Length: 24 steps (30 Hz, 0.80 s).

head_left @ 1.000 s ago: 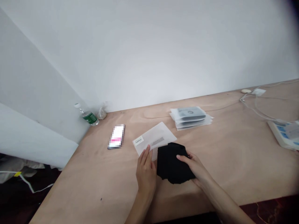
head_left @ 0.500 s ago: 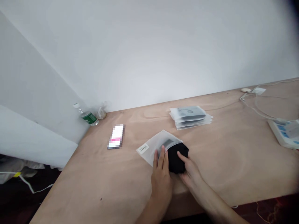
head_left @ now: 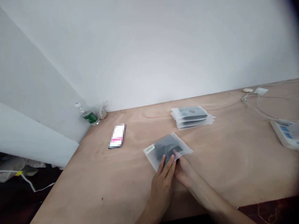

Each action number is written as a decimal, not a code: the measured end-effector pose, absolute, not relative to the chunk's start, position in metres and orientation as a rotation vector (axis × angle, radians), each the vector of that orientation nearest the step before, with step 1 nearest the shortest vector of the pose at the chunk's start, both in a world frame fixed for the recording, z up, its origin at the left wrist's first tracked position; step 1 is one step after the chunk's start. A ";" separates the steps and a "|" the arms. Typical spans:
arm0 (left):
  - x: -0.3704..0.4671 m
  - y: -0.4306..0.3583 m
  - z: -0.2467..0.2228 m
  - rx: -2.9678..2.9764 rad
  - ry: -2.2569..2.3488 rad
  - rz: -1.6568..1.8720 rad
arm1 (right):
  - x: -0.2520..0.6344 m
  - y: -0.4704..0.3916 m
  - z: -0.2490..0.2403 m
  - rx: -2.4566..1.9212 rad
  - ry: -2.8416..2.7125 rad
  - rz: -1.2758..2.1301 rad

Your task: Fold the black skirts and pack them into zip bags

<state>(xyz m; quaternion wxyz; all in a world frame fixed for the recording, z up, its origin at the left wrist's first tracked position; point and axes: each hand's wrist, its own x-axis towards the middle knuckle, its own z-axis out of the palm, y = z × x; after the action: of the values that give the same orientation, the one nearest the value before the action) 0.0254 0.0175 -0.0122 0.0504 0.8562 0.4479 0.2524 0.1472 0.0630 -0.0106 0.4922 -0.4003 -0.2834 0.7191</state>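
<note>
The head camera shows a broad wooden tabletop (head_left: 121, 177), pale brown with wavy grain and a small dark spot (head_left: 102, 198) to the left of the hands. Near its front edge lies a frosted bag (head_left: 167, 144) with a white label (head_left: 149, 149), a dark item (head_left: 162, 152) showing dimly through it. The left hand (head_left: 162, 182) rests its extended fingers on the bag by its mouth; its thumb is hidden. The right hand (head_left: 185, 172), close beside it, has its fingertips inside the mouth; whether they grip the dark item cannot be told.

Beyond the hands, slightly right, sits a stack of similar bags (head_left: 192, 116). Left of them lies a phone (head_left: 117, 136), its screen blurred; farther off, a green-labelled bottle (head_left: 90, 117) and a small clear bag (head_left: 102, 112) stand in the corner. Far right, white cables (head_left: 259, 107) run near a power strip (head_left: 286, 133). A plain pale wall (head_left: 163, 53) rises behind everything; low at far left, a white cord with a yellow tag (head_left: 19, 173) crosses a dark space.
</note>
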 end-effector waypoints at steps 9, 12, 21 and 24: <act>0.021 0.025 -0.012 2.518 1.659 0.988 | 0.199 0.031 0.018 -1.294 -0.929 2.070; 0.026 0.033 -0.013 2.543 1.669 0.894 | 0.204 0.044 0.040 -1.294 -1.387 1.741; 0.021 0.029 -0.026 2.628 1.655 0.851 | 0.151 0.086 -0.011 -1.457 -2.329 0.345; 0.000 0.020 -0.020 2.612 1.639 0.815 | 0.152 0.084 -0.027 -1.477 -2.434 0.254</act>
<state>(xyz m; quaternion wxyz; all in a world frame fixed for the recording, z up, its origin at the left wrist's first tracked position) 0.0002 0.0201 -0.0196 -0.0239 0.8188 0.5136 0.2555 0.1525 0.0840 -0.0266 0.1413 -0.5115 -0.8430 0.0879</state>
